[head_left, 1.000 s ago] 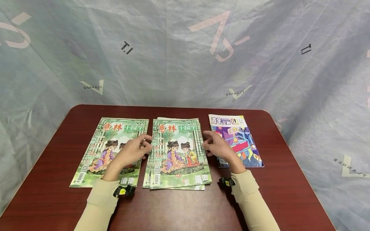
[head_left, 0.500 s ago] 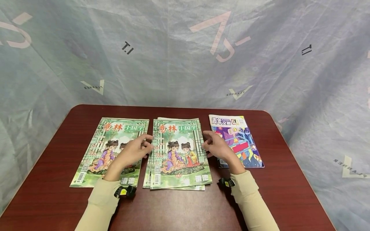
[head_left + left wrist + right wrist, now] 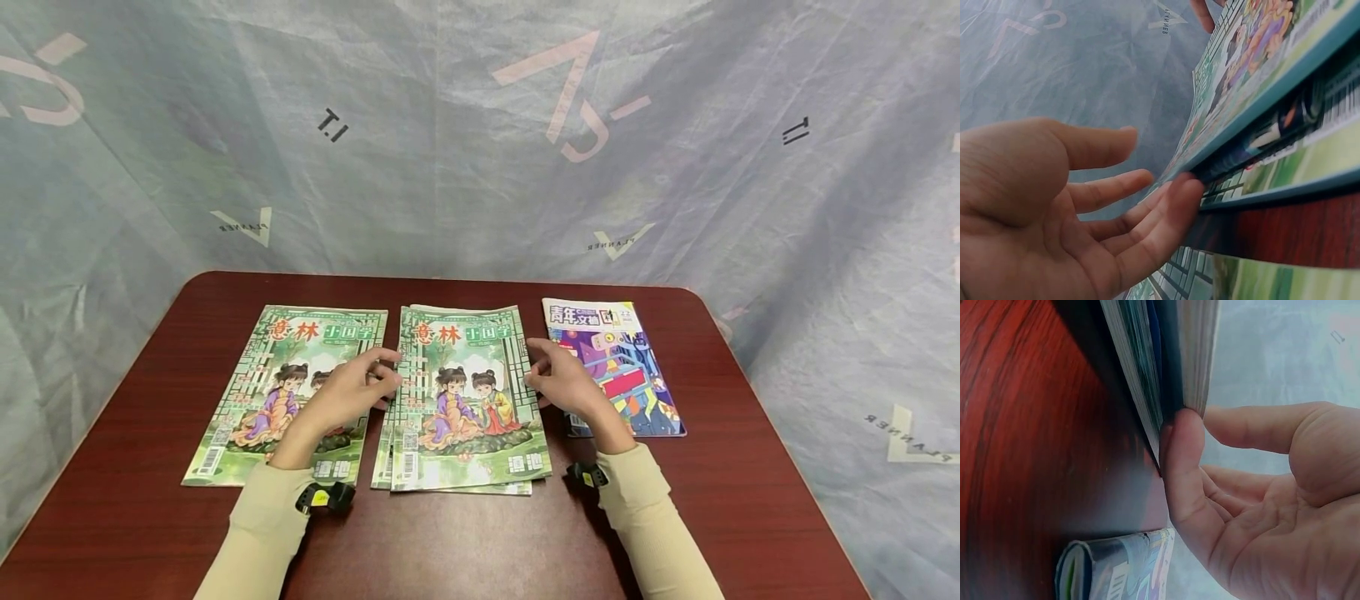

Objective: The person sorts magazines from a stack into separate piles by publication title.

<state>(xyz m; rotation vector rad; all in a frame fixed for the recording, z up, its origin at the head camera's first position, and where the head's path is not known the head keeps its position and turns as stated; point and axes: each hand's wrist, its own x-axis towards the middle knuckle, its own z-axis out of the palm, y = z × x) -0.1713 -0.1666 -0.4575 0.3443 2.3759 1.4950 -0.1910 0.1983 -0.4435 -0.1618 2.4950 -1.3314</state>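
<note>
A magazine (image 3: 465, 450) with a green cover of two cartoon girls tops a small stack in the middle of the table. Other magazines stick out beneath it at the left and bottom. My left hand (image 3: 345, 400) touches the stack's left edge with its fingertips, thumb held apart, as the left wrist view shows (image 3: 1110, 212). At the right edge, my right hand (image 3: 566, 383) rests a fingertip against the page edges, its thumb close to the top cover in the right wrist view. Another green magazine (image 3: 232, 454) lies under my left hand.
A purple magazine (image 3: 630, 367) lies to the right, beneath my right hand and wrist. The brown table (image 3: 465, 550) reaches back to a grey printed fabric curtain (image 3: 450, 150). A small black camera (image 3: 330, 497) is strapped to my left wrist.
My left hand has edged slightly right, and the top magazine has shifted slightly right with it. The right hand has stayed nearly still at the stack's right edge.
</note>
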